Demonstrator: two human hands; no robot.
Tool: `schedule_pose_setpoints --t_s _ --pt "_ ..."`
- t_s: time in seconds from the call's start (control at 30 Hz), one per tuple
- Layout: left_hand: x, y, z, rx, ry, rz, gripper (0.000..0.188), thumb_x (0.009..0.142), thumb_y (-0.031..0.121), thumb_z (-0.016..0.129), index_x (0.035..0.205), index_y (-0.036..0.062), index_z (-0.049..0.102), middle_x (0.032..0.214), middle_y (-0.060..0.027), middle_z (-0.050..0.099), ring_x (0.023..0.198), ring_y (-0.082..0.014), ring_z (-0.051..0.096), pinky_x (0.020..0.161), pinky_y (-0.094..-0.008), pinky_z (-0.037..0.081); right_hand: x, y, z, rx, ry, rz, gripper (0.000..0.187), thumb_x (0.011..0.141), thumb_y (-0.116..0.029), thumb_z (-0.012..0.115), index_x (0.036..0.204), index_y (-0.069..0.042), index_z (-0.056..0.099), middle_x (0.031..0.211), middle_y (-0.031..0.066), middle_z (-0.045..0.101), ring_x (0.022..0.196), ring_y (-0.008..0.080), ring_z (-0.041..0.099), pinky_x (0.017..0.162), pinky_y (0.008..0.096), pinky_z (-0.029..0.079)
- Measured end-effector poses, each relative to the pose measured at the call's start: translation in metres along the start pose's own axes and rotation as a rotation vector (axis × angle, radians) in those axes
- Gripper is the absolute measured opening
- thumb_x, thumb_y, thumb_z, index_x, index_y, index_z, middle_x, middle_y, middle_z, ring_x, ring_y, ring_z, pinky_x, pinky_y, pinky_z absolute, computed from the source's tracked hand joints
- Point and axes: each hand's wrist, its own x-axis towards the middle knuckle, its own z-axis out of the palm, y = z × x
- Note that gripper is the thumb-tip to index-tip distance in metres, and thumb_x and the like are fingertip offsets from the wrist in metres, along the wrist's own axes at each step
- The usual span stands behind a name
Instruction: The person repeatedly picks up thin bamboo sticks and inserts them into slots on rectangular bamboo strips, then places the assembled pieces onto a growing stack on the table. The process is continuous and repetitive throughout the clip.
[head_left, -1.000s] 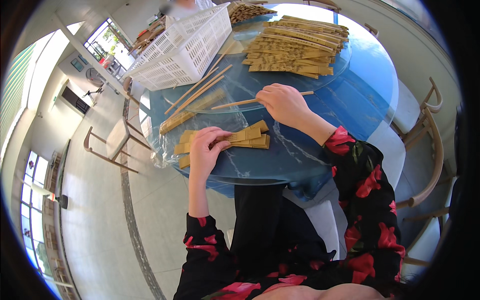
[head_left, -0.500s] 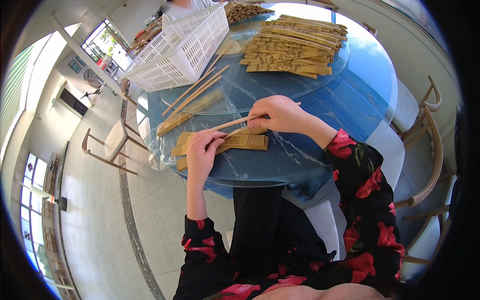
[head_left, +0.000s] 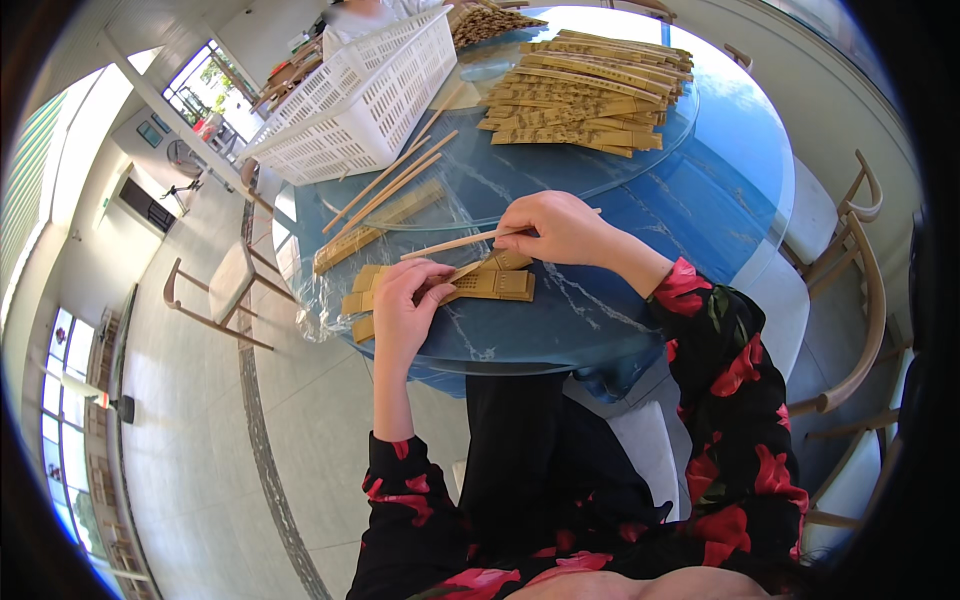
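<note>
Head view: the right hand pinches a long bamboo stick, its tip angled down toward the short stack of flat paper sleeves on the blue round table, apparently to feed it in. The left hand, fingers curled narrow, presses the sleeves flat, evidently to steady them. Loose sticks lie just beyond, beside a white basket; filled sleeves are piled further back.
</note>
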Motion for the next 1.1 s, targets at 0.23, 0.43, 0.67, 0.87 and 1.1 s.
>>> schedule_pose_setpoints --t_s 0.23,0.43,0.67,0.87,1.1 --pt "0.0026 -0.0013 -0.0011 0.152 0.03 0.168 0.013 0.086 0.002 0.073 0.098 0.0022 0.076 0.099 -0.0096 0.073 0.094 -0.0276 0.067 0.084 -0.0354 0.052 0.0003 -0.0003 0.0023 -0.009 0.012 0.003 0.017 0.09 -0.022 0.074 0.096 -0.006 0.077 0.089 0.0126 0.073 0.084 0.0354 0.068 0.073 0.0446 0.053" --pt "0.0032 -0.0015 -0.0016 0.167 0.034 0.175 0.012 0.086 0.003 0.073 0.098 0.003 0.077 0.099 -0.0096 0.074 0.096 -0.0283 0.067 0.087 -0.0361 0.051 0.0003 0.0021 0.0019 0.009 0.0 -0.005 0.018 0.09 -0.023 0.074 0.096 -0.006 0.077 0.09 0.0126 0.073 0.084 0.0355 0.068 0.073 0.0444 0.053" --pt "0.0032 -0.0044 -0.0016 0.159 0.032 0.176 0.013 0.086 0.002 0.072 0.098 0.0025 0.077 0.1 -0.0101 0.074 0.098 -0.0284 0.067 0.089 -0.0365 0.052 0.0002 -0.005 -0.0038 0.035 -0.052 -0.007 0.018 0.089 -0.023 0.075 0.096 -0.007 0.077 0.087 0.0116 0.072 0.081 0.0332 0.067 0.071 0.0424 0.051" --pt "0.0014 -0.0055 -0.0011 0.087 0.014 0.097 0.014 0.085 0.0 0.072 0.099 0.0024 0.077 0.101 -0.0106 0.074 0.098 -0.0275 0.067 0.087 -0.0358 0.053 0.0001 -0.0033 -0.0055 0.042 -0.126 0.001 0.021 0.088 -0.026 0.077 0.102 -0.009 0.077 0.079 0.0083 0.067 0.074 0.0278 0.064 0.067 0.0403 0.048" --pt "0.0019 -0.0032 -0.0011 0.147 0.046 0.156 0.014 0.086 0.0 0.072 0.099 0.0031 0.077 0.102 -0.0107 0.074 0.097 -0.0275 0.068 0.086 -0.0356 0.053 -0.0002 -0.0018 -0.0049 0.015 -0.15 0.002 0.039 0.086 -0.042 0.081 0.107 -0.01 0.076 0.077 0.0072 0.065 0.072 0.0269 0.064 0.066 0.0401 0.048"
